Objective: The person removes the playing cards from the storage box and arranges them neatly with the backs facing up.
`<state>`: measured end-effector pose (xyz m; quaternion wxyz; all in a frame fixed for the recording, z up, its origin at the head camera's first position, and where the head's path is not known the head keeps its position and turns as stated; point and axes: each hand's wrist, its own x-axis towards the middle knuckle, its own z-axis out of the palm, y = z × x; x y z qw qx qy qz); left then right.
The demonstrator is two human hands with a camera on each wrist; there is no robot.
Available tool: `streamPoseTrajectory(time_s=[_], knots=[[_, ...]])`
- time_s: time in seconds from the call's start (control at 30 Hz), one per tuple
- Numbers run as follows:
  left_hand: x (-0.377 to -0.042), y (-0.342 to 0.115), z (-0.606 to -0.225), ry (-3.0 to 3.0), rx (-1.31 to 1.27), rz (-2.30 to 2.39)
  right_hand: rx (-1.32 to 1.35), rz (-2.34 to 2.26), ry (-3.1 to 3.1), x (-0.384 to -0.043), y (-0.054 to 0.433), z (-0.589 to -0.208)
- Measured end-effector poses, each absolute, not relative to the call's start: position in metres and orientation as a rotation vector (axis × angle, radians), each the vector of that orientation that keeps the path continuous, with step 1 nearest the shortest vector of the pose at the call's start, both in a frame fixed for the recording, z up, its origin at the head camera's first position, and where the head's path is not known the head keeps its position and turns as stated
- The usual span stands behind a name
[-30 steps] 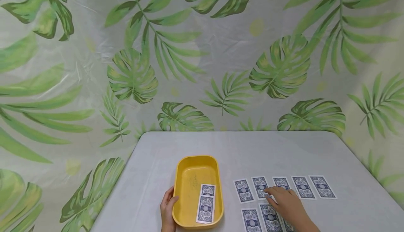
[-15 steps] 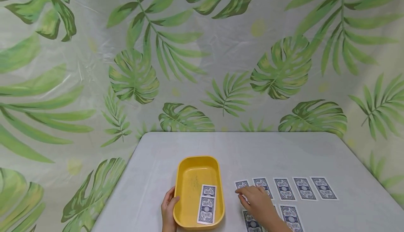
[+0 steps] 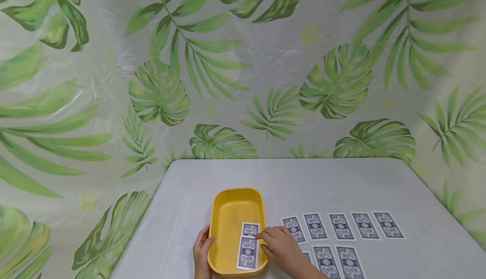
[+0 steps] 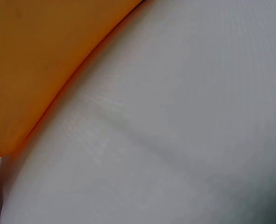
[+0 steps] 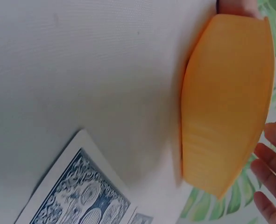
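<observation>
My left hand (image 3: pixel 201 251) grips the left side of a yellow plastic tray (image 3: pixel 227 215), its thumb at the rim. Inside the tray, two overlapping playing cards (image 3: pixel 247 253) lie with blue patterned backs up. Over the tray's right rim reaches my right hand (image 3: pixel 284 249), its fingertips close above those cards. The right wrist view shows that hand's loosely spread fingers (image 5: pixel 271 170) beside the tray wall (image 5: pixel 226 102), no card between them. In the left wrist view, the tray's outer side (image 4: pixel 44 60) fills the upper left corner.
Right of the tray, playing cards (image 3: pixel 316 226) lie back up in two rows on the white-covered table (image 3: pixel 296 182). My right forearm partly covers the nearer row. A leaf-patterned curtain (image 3: pixel 273 68) hangs behind the table.
My right hand has moved left from above the card rows to over the tray's right rim. The left hand and the tray stay where they were.
</observation>
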<state>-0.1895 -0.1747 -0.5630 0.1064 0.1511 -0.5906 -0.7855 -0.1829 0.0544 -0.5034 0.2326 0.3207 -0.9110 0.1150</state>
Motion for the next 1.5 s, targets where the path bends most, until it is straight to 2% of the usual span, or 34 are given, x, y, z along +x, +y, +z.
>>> streamPoseTrajectory(time_s=[0.7, 1.5], knots=[[-0.191, -0.175, -0.563, -1.802, 0.467, -2.269, 1.027, -0.123, -2.669, -0.199, 0.018, -0.506], [-0.189, -0.176, -0.565, -1.764, 0.436, -2.306, 0.874, -0.719, -2.863, -0.220, -0.006, -0.517]])
